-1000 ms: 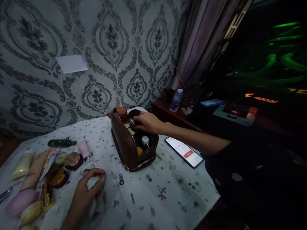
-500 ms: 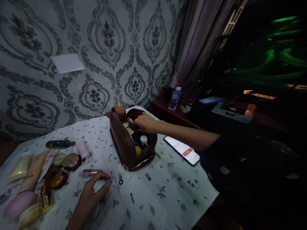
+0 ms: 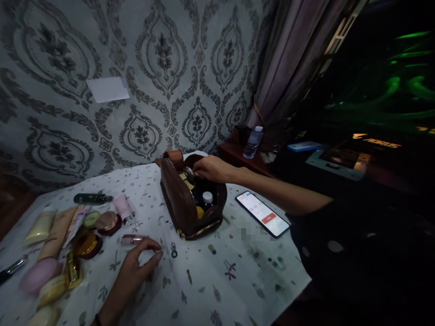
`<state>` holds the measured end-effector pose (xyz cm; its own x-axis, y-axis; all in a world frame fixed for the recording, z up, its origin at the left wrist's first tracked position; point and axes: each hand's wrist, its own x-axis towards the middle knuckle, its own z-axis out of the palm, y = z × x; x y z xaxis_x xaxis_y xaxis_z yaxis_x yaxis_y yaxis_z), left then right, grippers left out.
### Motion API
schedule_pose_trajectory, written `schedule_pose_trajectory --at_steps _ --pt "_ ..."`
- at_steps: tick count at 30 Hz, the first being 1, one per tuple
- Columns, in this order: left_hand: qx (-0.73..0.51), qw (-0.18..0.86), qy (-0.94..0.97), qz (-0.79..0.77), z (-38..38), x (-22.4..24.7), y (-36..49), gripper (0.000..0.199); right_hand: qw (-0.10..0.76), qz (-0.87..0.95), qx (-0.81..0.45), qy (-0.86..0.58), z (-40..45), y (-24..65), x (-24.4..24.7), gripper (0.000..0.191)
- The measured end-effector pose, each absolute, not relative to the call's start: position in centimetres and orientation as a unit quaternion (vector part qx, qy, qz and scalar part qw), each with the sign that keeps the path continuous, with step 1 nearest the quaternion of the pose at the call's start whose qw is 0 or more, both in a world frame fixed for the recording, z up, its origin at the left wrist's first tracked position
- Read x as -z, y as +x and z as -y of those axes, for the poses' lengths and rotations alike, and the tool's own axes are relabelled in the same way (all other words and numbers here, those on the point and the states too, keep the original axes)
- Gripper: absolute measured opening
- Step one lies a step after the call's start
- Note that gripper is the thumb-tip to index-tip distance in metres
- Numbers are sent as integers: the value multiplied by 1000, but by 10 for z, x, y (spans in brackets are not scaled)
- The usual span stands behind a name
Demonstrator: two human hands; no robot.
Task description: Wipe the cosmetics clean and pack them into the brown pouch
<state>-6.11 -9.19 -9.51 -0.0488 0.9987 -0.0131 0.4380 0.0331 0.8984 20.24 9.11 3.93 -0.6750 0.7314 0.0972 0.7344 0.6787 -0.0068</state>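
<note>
An unzipped brown bag stands on the patterned white cloth, holding a white-capped bottle, a yellow item and other small containers. At the bag's back right edge is my right hand, its fingers bent down into the opening; whatever they hold is hidden. My left hand rests on the cloth with thumb and fingers curved and apart, nothing between them. Just behind it lies a small pinkish tube. A small dark ring-like item lies between this hand and the bag.
Several cosmetics lie at the left, among them a green bottle, a pink tube, an amber jar and a pink oval item. A lit phone is right of the bag. A water bottle stands behind.
The view has shifted slightly, so things appear a little further right. My right hand has drawn slightly up at the bag's opening. My left hand keeps its curved pose.
</note>
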Motion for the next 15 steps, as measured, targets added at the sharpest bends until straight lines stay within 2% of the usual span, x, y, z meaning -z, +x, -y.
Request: schedule_pose_trajectory --at_steps 3,6,11,15 --pt "-390 369 576 -616 93 86 -60 31 81 919 11 -386 -75 204 -41 24" --pt "-403 378 559 -618 93 74 -66 33 80 924 11 -375 -55 205 -39 22" --pt "-449 385 479 -649 98 58 -96 40 106 919 15 -381 -40 208 -37 28" --pt "-543 370 381 -651 108 62 -122 47 37 932 58 -355 -49 204 -35 29"
